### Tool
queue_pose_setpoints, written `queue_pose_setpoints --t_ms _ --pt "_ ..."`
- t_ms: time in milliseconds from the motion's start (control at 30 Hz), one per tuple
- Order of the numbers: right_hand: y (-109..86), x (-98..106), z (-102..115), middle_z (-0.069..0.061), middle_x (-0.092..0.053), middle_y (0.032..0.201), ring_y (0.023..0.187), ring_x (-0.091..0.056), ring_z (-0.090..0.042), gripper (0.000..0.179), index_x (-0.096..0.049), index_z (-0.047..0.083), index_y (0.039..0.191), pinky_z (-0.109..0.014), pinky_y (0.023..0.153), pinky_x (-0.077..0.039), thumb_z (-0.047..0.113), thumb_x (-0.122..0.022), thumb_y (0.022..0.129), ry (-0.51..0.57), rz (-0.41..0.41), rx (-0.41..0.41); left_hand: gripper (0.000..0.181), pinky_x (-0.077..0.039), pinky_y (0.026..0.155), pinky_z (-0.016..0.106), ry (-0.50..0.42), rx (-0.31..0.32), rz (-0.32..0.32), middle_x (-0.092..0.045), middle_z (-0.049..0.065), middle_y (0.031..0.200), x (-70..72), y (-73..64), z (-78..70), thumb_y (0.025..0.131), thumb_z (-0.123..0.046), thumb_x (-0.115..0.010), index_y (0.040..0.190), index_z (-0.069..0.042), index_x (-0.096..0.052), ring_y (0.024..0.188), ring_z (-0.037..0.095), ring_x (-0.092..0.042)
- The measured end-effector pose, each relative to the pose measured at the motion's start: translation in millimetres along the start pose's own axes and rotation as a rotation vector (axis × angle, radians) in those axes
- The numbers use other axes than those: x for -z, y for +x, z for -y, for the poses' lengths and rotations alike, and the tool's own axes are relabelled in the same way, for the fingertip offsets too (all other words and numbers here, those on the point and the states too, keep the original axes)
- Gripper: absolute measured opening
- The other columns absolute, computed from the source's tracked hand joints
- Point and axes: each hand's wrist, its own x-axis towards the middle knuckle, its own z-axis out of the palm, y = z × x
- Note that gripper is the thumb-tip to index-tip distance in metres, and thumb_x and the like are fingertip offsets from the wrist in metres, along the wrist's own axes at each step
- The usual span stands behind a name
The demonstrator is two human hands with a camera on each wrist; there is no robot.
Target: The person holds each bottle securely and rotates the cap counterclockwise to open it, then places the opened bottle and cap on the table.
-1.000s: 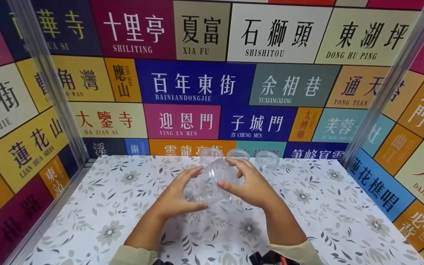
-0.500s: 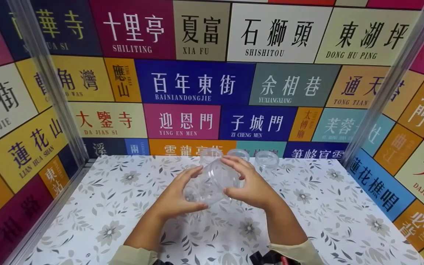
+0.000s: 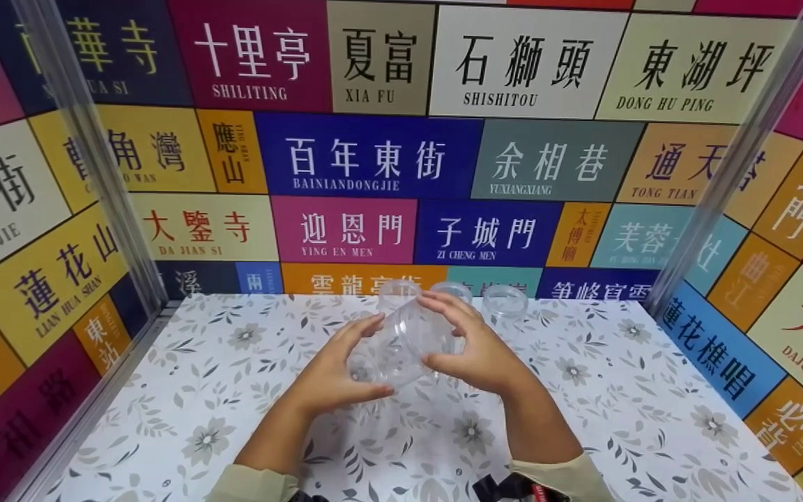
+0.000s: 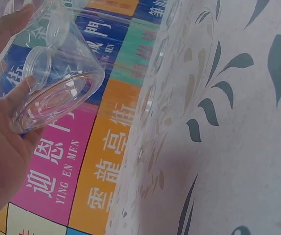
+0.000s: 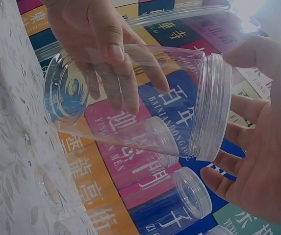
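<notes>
A clear plastic jar (image 3: 401, 352) is held tilted above the table, its base toward the lower left and its clear screw lid (image 5: 216, 107) toward the upper right. My left hand (image 3: 335, 369) grips the jar's body, with the thumb on the near side and the fingers behind, seen through the plastic in the right wrist view. Around the lid curl the thumb and fingers of my right hand (image 3: 475, 348). In the left wrist view the jar's round base (image 4: 59, 100) faces the camera beside the left palm.
At the table's back edge stand three more clear lidded jars: a left one (image 3: 399, 289), a middle one (image 3: 454, 289) and a right one (image 3: 506, 301). The table (image 3: 234, 390) has a white leaf-and-flower cover. Colourful sign panels (image 3: 373, 157) wall in the back and sides.
My right thumb has slid a little down and right along the lid, and its fingers have shifted up and left. My left hand keeps its place on the jar.
</notes>
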Motion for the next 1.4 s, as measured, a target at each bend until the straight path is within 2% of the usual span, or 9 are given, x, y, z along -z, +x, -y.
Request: queue_pose_setpoints --t_ms 133,267,367,467,667,767,900,1233,1400 --pt "1.8 0.0 -0.9 0.004 -0.043 0.169 0.147 -0.047 -0.030 0.071 -0.051 0.031 0.159 -0.060 0.111 -0.050 0.044 -0.076 0.095 -0.042 -0.049 -0.059 0.103 -0.038 0.124 0.070 0.006 0.018 0.003 -0.052 -0.014 0.159 -0.2 0.6 0.0 0.071 -0.052 -0.097 0.157 -0.056 -0.041 0.152 0.022 -0.048" --pt "3.8 -1.0 -1.6 0.007 -0.048 0.164 0.131 -0.055 -0.028 0.073 -0.052 0.031 0.159 -0.051 0.097 -0.057 0.059 -0.074 0.094 -0.093 -0.078 -0.138 0.103 -0.038 0.124 0.069 0.009 0.022 0.001 -0.052 -0.014 0.159 -0.6 1.2 0.0 0.071 -0.053 -0.097 0.158 -0.052 -0.042 0.151 0.021 -0.049" --pt "4.7 -2.4 -1.5 0.007 -0.051 0.161 0.126 -0.057 -0.027 0.076 -0.052 0.032 0.158 -0.044 0.090 -0.058 0.064 -0.074 0.092 -0.110 -0.084 -0.175 0.105 -0.038 0.125 0.067 0.014 0.021 -0.002 -0.053 -0.013 0.158 -0.6 1.8 0.1 0.071 -0.053 -0.097 0.160 -0.048 -0.042 0.151 0.020 -0.049" --pt "5.0 -3.7 -1.0 0.007 -0.054 0.160 0.124 -0.057 -0.026 0.079 -0.052 0.032 0.158 -0.041 0.088 -0.058 0.065 -0.075 0.091 -0.115 -0.086 -0.183 0.104 -0.038 0.125 0.067 0.031 0.025 -0.001 -0.053 -0.014 0.159 -1.0 1.9 -0.1 0.071 -0.054 -0.096 0.159 -0.053 -0.041 0.151 0.020 -0.049" --pt "3.6 -3.4 0.2 0.008 -0.052 0.161 0.127 -0.057 -0.026 0.078 -0.054 0.033 0.157 -0.046 0.093 -0.059 0.061 -0.080 0.089 -0.101 -0.075 -0.148 0.104 -0.036 0.124 0.071 0.044 0.032 0.002 -0.052 -0.014 0.160 -1.8 1.2 -0.5 0.071 -0.055 -0.096 0.158 -0.056 -0.040 0.153 0.023 -0.047" --pt "3.4 -2.9 0.8 0.008 -0.051 0.162 0.133 -0.055 -0.028 0.076 -0.055 0.033 0.156 -0.056 0.103 -0.056 0.057 -0.082 0.089 -0.072 -0.064 -0.120 0.103 -0.036 0.124 0.071 0.039 0.034 -0.001 -0.053 -0.014 0.159 -1.9 0.9 -0.2 0.071 -0.053 -0.097 0.156 -0.060 -0.038 0.153 0.023 -0.047" --pt "2.7 -2.3 0.2 0.006 -0.048 0.165 0.144 -0.051 -0.029 0.073 -0.056 0.032 0.156 -0.062 0.114 -0.049 0.047 -0.083 0.089 -0.036 -0.046 -0.084 0.103 -0.036 0.124 0.071 0.026 0.040 -0.003 -0.052 -0.016 0.159 -1.9 0.4 0.4 0.071 -0.050 -0.097 0.156 -0.059 -0.039 0.153 0.022 -0.048" --pt "-0.6 -0.3 1.8 0.008 -0.043 0.170 0.158 -0.038 -0.026 0.076 -0.055 0.032 0.157 -0.061 0.117 -0.045 0.024 -0.078 0.085 0.002 0.004 -0.010 0.104 -0.037 0.124 0.071 0.022 0.032 0.000 -0.052 -0.015 0.160 -1.9 -0.3 0.5 0.072 -0.047 -0.098 0.157 -0.058 -0.039 0.152 0.022 -0.048" --pt "-1.1 -0.1 2.4 0.003 -0.040 0.172 0.160 -0.035 -0.028 0.076 -0.054 0.032 0.158 -0.064 0.120 -0.043 0.026 -0.078 0.086 0.012 0.012 0.003 0.103 -0.038 0.124 0.070 0.027 0.014 -0.003 -0.052 -0.013 0.160 -2.0 -0.3 0.8 0.072 -0.051 -0.097 0.156 -0.059 -0.038 0.152 0.023 -0.049"
